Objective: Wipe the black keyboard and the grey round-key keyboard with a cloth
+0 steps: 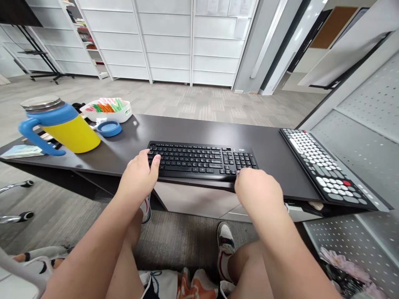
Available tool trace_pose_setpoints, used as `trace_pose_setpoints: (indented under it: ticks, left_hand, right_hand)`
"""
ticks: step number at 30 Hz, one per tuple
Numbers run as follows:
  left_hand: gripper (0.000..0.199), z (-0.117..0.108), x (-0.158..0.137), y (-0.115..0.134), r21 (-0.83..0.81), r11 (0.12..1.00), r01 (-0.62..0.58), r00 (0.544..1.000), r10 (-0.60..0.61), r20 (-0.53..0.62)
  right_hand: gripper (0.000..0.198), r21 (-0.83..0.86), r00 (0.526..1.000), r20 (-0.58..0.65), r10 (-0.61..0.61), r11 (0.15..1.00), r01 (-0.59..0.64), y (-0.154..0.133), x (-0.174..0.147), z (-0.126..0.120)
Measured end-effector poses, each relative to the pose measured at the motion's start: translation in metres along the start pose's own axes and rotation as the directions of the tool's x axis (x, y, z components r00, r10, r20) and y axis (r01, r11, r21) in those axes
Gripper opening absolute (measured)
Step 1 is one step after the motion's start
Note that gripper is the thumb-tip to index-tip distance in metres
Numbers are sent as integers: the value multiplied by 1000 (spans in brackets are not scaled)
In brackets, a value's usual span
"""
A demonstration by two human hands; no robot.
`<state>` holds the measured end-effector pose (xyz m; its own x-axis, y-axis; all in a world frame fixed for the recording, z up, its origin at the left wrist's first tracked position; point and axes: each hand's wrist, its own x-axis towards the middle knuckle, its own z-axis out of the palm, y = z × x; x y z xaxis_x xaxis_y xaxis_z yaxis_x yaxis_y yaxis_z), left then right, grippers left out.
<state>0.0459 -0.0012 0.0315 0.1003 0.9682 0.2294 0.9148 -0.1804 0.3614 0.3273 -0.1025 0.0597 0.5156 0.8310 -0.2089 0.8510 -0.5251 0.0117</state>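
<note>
A black keyboard (193,160) with a number pad lies flat on the dark desk, close to its front edge. My left hand (141,174) is closed around its left end, the thumb resting over the front left corner. At the front right corner, my right hand (258,189) is a closed fist whose fingertips meet beside the number pad. The back of this hand hides most of its fingers, so whatever they grip cannot be made out.
A blue and yellow mug (73,128) with a handle stands at the left, near a blue round lid (109,128) and a white basket (124,112) of colourful packets. A second keyboard (324,162) with round keys lies at the right, beside a perforated panel (370,95).
</note>
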Motion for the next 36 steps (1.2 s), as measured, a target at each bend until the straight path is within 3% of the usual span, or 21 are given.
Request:
trace_pose_setpoints:
  ticks: [4, 8, 14, 20, 25, 27, 29, 30, 32, 34, 36]
  left_hand:
    - [65, -3, -3, 5, 46, 999, 8, 1000, -8, 2]
    - [64, -3, -6, 9, 97, 995, 9, 1000, -10, 5]
    - [62, 2, -10, 11, 133, 991, -34, 999, 38, -23]
    - [62, 3, -10, 12, 157, 986, -53, 998, 59, -35]
    - [61, -1, -9, 10, 170, 985, -40, 999, 40, -1]
    - [61, -3, -9, 9, 182, 983, -32, 1000, 31, 5]
    - [62, -4, -8, 9, 215, 976, -23, 1000, 21, 11]
    - [63, -4, -8, 10, 233, 972, -21, 1000, 18, 16]
    - [65, -5, -9, 12, 265, 964, -23, 999, 16, 29]
    - [67, -4, -9, 14, 287, 957, -30, 999, 19, 42]
    - [69, -3, -10, 17, 304, 952, -39, 998, 25, 50]
  right_hand:
    - [46, -79, 992, 27, -126, 989, 128, -32, -24, 9]
    - [63, -131, 948, -37, -316, 942, 309, -62, -45, 27]
    - [58, -73, 851, -145, -505, 863, 500, -90, -49, 48]
    - [60, -12, 683, -152, -714, 692, 721, -96, -41, 53]
    - [35, 223, 621, -177, -763, 584, 781, -86, -37, 43]
    - [35, 398, 645, -240, -726, 532, 747, -75, -31, 35]
    - [37, 547, 718, -337, -609, 495, 676, -58, -20, 25]
    - [37, 597, 768, -387, -510, 496, 630, -47, -13, 20]
    - [39, 626, 843, -483, -237, 580, 521, -23, 2, 11]
    - [43, 578, 820, -572, 1, 710, 403, 3, 17, 4]
    - [44, 514, 795, -593, 124, 819, 255, 26, 31, 2]
